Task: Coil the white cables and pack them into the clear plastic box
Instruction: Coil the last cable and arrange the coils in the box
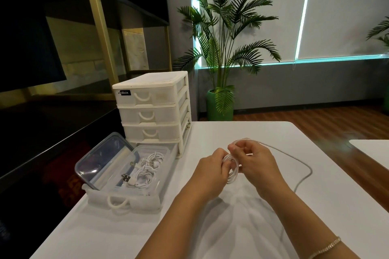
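Observation:
Both hands hold one white cable (233, 171) above the table's middle. My left hand (212, 169) pinches its small coil. My right hand (252, 162) grips the same cable where it winds on; the loose tail (303, 176) loops out to the right across the table. To the left, the clear plastic box (162, 161) stands with no lid on, inside a pulled-out white drawer (124, 200), and holds several coiled white cables (145, 171) with USB plugs. Its clear lid (101, 157) leans against the box's left side.
A white drawer unit (153, 107) stands at the white table's (231, 227) far left corner, behind the box. A second table's edge (370, 149) shows at the right. A potted palm (221, 52) stands on the floor beyond the table. Dark furniture fills the left.

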Demonstrator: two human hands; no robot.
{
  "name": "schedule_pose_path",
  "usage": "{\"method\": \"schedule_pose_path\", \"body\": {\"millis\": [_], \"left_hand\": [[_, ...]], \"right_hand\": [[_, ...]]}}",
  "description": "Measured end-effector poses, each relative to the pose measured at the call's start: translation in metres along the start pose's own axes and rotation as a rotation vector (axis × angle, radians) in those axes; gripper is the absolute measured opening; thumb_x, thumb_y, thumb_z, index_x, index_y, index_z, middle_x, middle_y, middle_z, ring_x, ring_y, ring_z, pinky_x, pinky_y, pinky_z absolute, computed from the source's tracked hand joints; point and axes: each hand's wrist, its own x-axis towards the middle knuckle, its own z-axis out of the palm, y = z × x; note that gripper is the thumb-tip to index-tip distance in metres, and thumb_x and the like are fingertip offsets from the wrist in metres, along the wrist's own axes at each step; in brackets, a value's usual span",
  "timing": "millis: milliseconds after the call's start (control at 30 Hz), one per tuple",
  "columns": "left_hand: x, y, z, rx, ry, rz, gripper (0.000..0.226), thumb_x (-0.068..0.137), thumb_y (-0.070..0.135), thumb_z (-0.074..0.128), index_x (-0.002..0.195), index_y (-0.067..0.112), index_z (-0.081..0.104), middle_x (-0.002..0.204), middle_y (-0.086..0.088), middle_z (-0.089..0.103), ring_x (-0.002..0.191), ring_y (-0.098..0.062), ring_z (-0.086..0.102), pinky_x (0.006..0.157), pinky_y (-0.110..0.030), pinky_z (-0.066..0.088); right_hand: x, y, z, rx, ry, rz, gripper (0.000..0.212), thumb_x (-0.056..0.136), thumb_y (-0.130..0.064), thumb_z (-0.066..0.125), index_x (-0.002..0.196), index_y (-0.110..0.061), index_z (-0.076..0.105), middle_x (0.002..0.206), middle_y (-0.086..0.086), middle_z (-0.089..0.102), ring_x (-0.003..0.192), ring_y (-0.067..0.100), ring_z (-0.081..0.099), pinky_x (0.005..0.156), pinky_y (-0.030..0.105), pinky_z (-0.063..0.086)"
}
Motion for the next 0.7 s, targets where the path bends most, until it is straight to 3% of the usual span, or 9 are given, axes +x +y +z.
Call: {"method": "schedule_pose_path", "body": {"millis": [167,333,500,633,700], "left_hand": [[0.002,-0.004,0.004,0.026,0.139,0.099,0.02,0.097,0.024,0.044,0.11,0.014,0.056,0.095,0.005,0.051,0.08,-0.008,0.045,0.06,-0.004,0.035],[0.0,-0.003,0.006,0.03,0.246,0.237,0.028,0.095,0.021,0.05,0.119,0.014,0.061,0.101,-0.005,0.066,0.082,-0.008,0.05,0.069,-0.005,0.032],[-0.001,-0.001,0.007,0.071,0.231,0.301,0.037,0.098,0.023,0.041,0.134,0.016,0.049,0.101,-0.009,0.063,0.08,-0.009,0.045,0.066,-0.007,0.031],[-0.002,0.004,0.01,0.062,0.197,0.279,0.042,0.098,0.03,0.035,0.137,0.016,0.042,0.118,-0.007,0.059,0.097,-0.012,0.053,0.083,-0.013,0.039],[-0.002,0.006,0.011,0.055,0.167,0.269,0.04,0.098,0.031,0.033,0.134,0.015,0.043,0.119,-0.006,0.058,0.099,-0.013,0.053,0.084,-0.016,0.04]], "right_hand": [[0.001,0.002,-0.001,0.067,0.011,0.065,0.007,0.089,-0.033,0.058,0.086,-0.027,0.059,0.096,0.003,0.066,0.09,0.022,0.063,0.082,0.039,0.055],[0.003,0.002,-0.002,0.134,0.012,0.095,0.012,0.09,-0.033,0.056,0.085,-0.023,0.06,0.091,0.002,0.066,0.085,0.019,0.063,0.073,0.028,0.05],[0.004,0.0,-0.001,0.181,-0.014,0.147,0.02,0.093,-0.033,0.05,0.09,-0.016,0.06,0.089,0.003,0.065,0.078,0.016,0.06,0.064,0.022,0.045],[0.005,0.0,0.001,0.235,-0.025,0.217,0.027,0.095,-0.032,0.047,0.102,-0.01,0.06,0.097,0.007,0.064,0.086,0.021,0.061,0.072,0.027,0.049],[0.004,-0.001,0.001,0.26,-0.026,0.254,0.027,0.096,-0.031,0.046,0.098,-0.009,0.06,0.094,0.008,0.065,0.086,0.021,0.062,0.077,0.03,0.05]]}}
